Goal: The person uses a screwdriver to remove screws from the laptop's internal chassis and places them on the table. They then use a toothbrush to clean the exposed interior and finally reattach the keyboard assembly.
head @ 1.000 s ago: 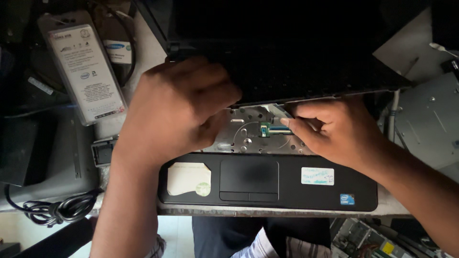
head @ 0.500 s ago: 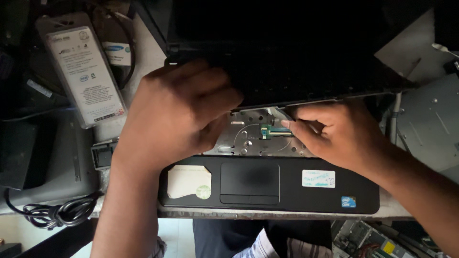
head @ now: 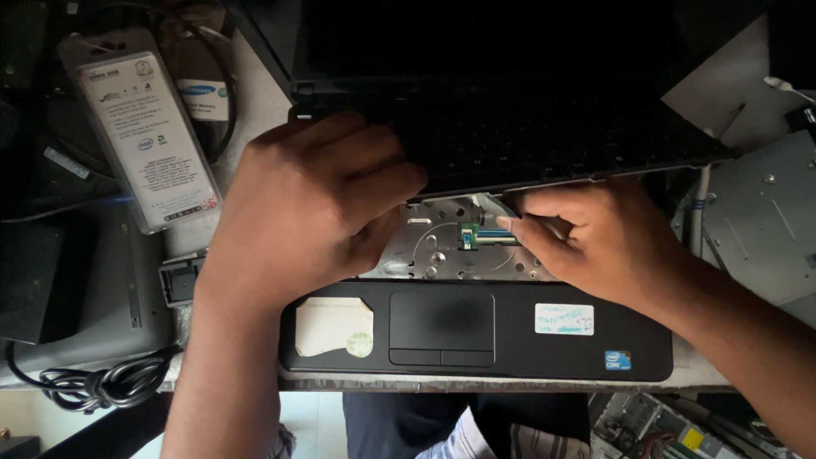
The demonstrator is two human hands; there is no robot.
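Not much has shifted since a second ago: the keyboard (head: 544, 136) has tipped slightly further back, and the right hand (head: 595, 242) has crept a bit toward 9 o'clock, closer to the ribbon connector (head: 489, 235). The left hand (head: 314, 212) sits where it was.

The left hand has its fingers curled over the keyboard's near edge, grasping it and holding it tilted up. That looks like the reason the metal plate (head: 442, 251) underneath is exposed at all. The right hand's fingertips are pinched together right at the connector, touching the flat cable (head: 497, 206) that runs up under the keyboard; whether they actually clamp the cable or just press the latch, can't tell.

The laptop (head: 476, 340) lies open in the middle of a cluttered workbench, touchpad (head: 442, 327) at 6 o'clock. At 10 o'clock lies a long grey battery pack (head: 140, 127), at 8 o'clock a coiled black cord (head: 102, 382), and at 3 o'clock a bare metal drive case (head: 765, 221). The room is dim, so the top of the view is mostly shadow.
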